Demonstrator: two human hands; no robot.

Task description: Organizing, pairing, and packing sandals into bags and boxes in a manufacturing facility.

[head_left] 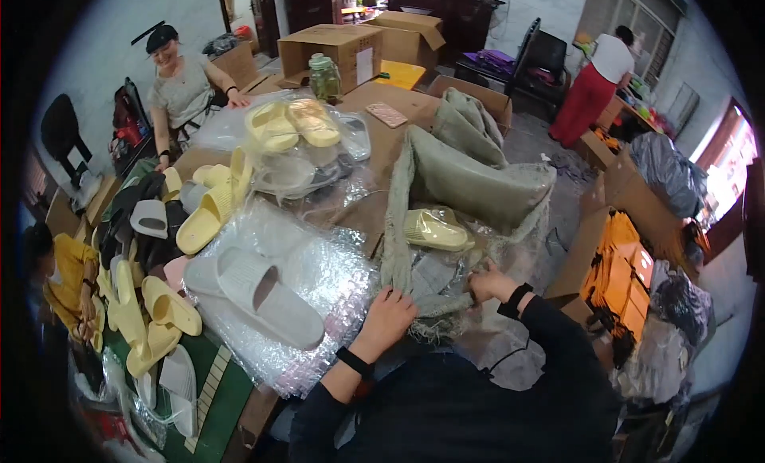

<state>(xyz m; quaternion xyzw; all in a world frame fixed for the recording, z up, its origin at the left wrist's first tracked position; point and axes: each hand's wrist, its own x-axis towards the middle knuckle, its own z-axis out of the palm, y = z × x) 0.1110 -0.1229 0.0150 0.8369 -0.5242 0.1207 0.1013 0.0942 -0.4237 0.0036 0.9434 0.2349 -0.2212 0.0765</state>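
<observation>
A grey-green woven sack (478, 176) lies with its mouth toward me on the right of the table. Inside it are a yellow slipper (434, 229) in clear plastic and a grey bagged item (434, 273). My left hand (389, 315) is closed on the frayed near edge of the sack, at its left corner. My right hand (492, 284) grips the same edge farther right, fingers curled at the rim; the fingertips are partly hidden. Left of my hands, a pair of grey slippers (263, 296) rests on a stack of clear plastic bags (343, 264).
Loose yellow slippers (151, 311) crowd the table's left side. Bagged yellow slippers (291, 124) are piled behind, near a green jar (324, 76) and cardboard boxes (331, 49). A box of orange packs (617, 264) stands at right. Two people are at the left; another stands far right.
</observation>
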